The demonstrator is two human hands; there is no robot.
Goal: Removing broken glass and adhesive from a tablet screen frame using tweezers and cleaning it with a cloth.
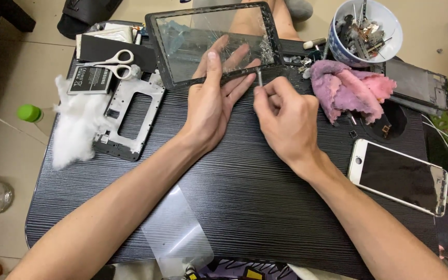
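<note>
Cracked glass panel (203,39) under left hand (211,101)

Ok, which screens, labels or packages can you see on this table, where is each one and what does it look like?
Cracked glass panel: top centre, tilted up on the left hand, black-framed rectangle, clear, shattered at right.
Phone: right edge, flat, white-framed rectangle, dark screen.
Dark screen frame: upper right, beside the pink cloth.
Battery: upper left, black rectangle with a grey label.
Clear film: front edge, translucent strip.
Right hand: holds a thin metal tool at the panel's lower edge.
</note>
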